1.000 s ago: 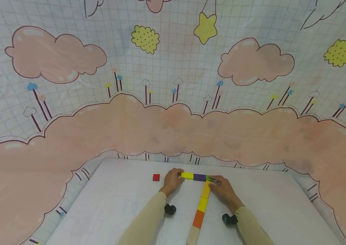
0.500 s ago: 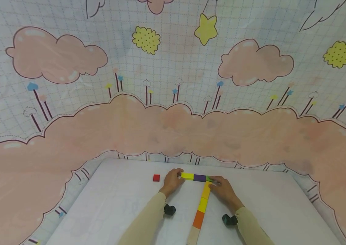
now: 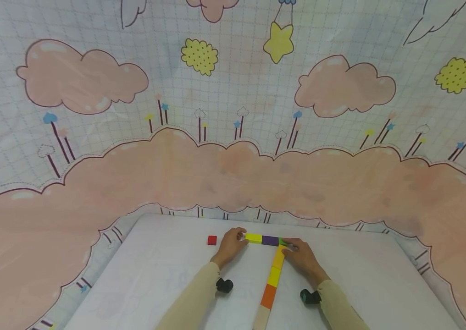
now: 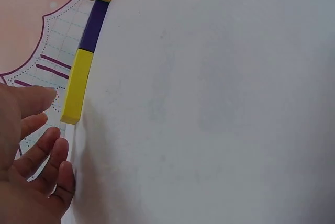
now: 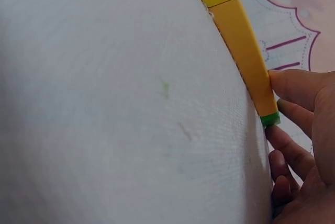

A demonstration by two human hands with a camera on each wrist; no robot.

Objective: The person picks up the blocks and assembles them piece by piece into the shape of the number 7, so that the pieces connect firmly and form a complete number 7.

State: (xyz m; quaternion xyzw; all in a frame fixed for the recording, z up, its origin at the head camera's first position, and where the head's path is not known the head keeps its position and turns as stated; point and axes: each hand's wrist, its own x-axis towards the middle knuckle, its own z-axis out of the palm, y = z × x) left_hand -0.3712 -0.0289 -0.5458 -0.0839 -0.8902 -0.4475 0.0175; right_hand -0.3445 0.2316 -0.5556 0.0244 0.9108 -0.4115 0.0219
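A yellow block, a purple block and a green block lie end to end across the table. From the green one, a line of blocks runs toward the person: amber, yellow, orange and pale wood. At the row's left end is my left hand; the left wrist view shows its loosely bent fingers apart from the yellow block. My right hand is at the corner. In the right wrist view its thumb touches the amber block and a finger touches the green end.
A red block stands alone left of the left hand. The white tabletop ends at a patterned cloth with clouds behind it. Black wrist devices hang by both sleeves.
The left hand's fingers have come slightly away from the yellow block, and its wrist has moved a little left and down. The right hand and the blocks have hardly moved; the head view shifts slightly.
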